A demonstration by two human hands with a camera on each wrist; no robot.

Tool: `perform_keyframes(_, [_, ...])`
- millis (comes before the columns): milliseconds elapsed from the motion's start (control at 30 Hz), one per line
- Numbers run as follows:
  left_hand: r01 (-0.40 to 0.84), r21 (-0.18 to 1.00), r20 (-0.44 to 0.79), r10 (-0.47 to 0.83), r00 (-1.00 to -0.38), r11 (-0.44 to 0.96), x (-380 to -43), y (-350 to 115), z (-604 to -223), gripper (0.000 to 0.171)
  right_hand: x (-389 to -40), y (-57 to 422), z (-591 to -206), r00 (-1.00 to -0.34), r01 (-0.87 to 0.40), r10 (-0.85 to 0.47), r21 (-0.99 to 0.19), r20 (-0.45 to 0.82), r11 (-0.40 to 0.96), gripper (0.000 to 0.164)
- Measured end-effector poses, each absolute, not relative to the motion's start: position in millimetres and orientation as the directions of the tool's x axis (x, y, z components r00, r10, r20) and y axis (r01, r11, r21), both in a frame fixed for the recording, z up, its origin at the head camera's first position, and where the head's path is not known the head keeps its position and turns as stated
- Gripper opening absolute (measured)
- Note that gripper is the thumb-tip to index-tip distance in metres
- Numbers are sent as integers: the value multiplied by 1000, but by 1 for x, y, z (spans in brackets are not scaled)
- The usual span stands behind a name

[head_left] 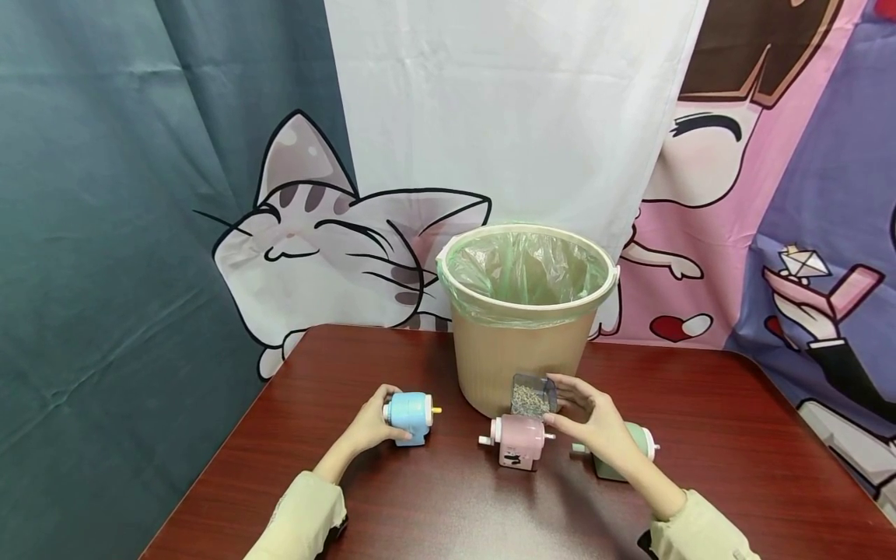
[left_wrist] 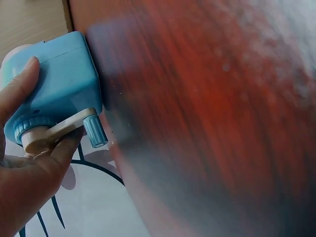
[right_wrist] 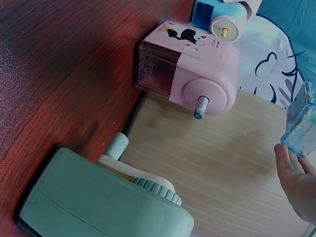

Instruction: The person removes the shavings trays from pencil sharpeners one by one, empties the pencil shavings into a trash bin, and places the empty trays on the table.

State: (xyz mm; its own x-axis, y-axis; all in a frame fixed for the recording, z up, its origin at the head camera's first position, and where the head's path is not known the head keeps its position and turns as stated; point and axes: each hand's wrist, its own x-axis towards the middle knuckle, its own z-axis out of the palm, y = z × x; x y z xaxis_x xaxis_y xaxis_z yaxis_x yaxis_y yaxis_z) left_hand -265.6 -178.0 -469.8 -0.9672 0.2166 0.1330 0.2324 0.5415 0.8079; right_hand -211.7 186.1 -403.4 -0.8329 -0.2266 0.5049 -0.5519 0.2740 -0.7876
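My left hand (head_left: 374, 424) grips a blue crank pencil sharpener (head_left: 411, 418) at the table's left, thumb on one side and fingers under the crank end. A yellow pencil tip (right_wrist: 224, 32) pokes from its front hole, and a dark square opening (right_wrist: 202, 14) shows in its body. In my right hand (head_left: 591, 420) is a clear shavings drawer (head_left: 532, 395), pinched by its edge in front of the bin and filled with pencil shavings. Below that hand stands a pink pencil sharpener (head_left: 521, 441) with a panda print. A green pencil sharpener (right_wrist: 108, 197) sits partly behind my right wrist.
A tall beige bin (head_left: 521, 350) with a green plastic liner (head_left: 525, 268) stands behind the sharpeners at the table's back. The reddish-brown table (head_left: 448, 505) ends at a cartoon-printed curtain (head_left: 511, 109). Small specks lie on the tabletop near the blue sharpener.
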Motion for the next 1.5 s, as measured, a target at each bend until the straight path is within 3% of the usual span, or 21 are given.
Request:
perform_keyframes(700, [255, 820, 114, 291, -950, 512, -264, -184, -467, 71, -211, 187, -401, -844, -533, -230, -801, 484, 272, 50])
perform_keyframes(1100, [235, 806, 70, 306, -949, 544, -261, -186, -463, 82, -210, 187, -404, -848, -528, -215, -803, 484, 277, 49])
perform_keyframes(1267, [275, 803, 59, 388, -920, 529, -263, -187, -452, 82, -209, 187, -403, -844, -534, -211, -806, 493, 255, 49])
perform_keyframes(1367, [315, 788, 78, 420, -904, 530, -267, -183, -443, 76, -209, 188, -402, -842, -538, -205, -802, 499, 260, 49])
perform_keyframes(1500, [355, 763, 175, 356, -918, 540, -271, -173, -430, 60, -209, 189, -401, -840, -541, -206, -800, 501, 261, 49])
